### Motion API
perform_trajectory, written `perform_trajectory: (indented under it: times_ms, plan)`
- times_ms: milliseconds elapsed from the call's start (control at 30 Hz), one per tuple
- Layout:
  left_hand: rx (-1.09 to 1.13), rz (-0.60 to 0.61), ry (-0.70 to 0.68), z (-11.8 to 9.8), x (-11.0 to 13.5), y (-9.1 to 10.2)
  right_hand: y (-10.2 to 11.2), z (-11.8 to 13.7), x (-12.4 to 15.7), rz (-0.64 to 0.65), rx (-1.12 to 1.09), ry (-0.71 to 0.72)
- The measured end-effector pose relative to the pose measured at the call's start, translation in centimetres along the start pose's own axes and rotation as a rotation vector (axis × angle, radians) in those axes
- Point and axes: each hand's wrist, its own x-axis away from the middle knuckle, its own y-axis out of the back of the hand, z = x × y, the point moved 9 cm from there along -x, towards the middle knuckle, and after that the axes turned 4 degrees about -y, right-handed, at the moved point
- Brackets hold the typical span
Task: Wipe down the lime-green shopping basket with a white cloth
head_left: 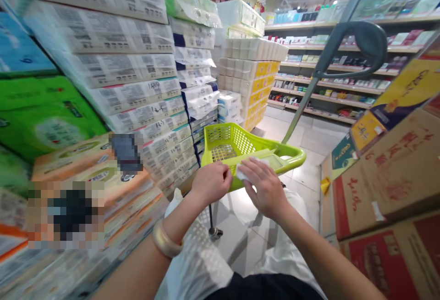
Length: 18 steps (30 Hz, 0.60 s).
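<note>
A lime-green rolling shopping basket (227,134) with slotted walls stands tilted in front of me, its caster visible below. My left hand (212,181) is closed at the near rim, fingers curled over the edge; a gold-coloured bangle (165,240) circles that wrist. Under my right hand (263,184) a crumpled white wipe (242,173) is pressed against the rim's top, close to the handle end. Its fingers lie over the wipe, partly hiding it. The basket's long grey pull handle (332,52) rises to the upper right.
Tall stacks of wrapped paper packs (134,61) rise on the left, with orange packs (137,185) lower down. Cardboard cartons (388,176) line the right side. Stocked shelves (319,63) stand behind the tiled floor (302,135). Two patches on the left are pixelated.
</note>
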Motion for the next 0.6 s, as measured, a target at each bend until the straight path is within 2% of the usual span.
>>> perform_trajectory:
  times_ms: [100, 200, 267, 367, 500, 567, 600]
  plan:
    - [-0.012, -0.018, -0.019, 0.5, 0.2, 0.3, 1.0, -2.6, 0.6, -0.055, -0.005, -0.07]
    - [-0.023, -0.06, -0.025, 0.6, 0.2, 0.6, 2.5, -6.2, 1.7, -0.172, 0.017, -0.223]
    - [-0.034, -0.083, -0.03, 0.5, 0.1, 0.8, 2.9, -7.3, 2.2, -0.22, 0.03, -0.312]
    - [-0.046, -0.102, -0.041, 0.3, 0.0, 1.0, 2.2, -5.7, 1.8, -0.232, 0.025, -0.343]
    - [-0.046, -0.127, -0.06, 0.3, -0.1, 1.3, -0.2, 0.3, 0.3, -0.097, -0.028, -0.101]
    - [-0.03, -0.148, -0.074, 0.4, -0.2, 1.4, -0.3, 1.3, 0.2, -0.087, -0.028, -0.039]
    - [-0.02, -0.16, -0.079, 0.4, -0.2, 1.5, -0.1, 0.9, 0.2, -0.097, -0.027, -0.034]
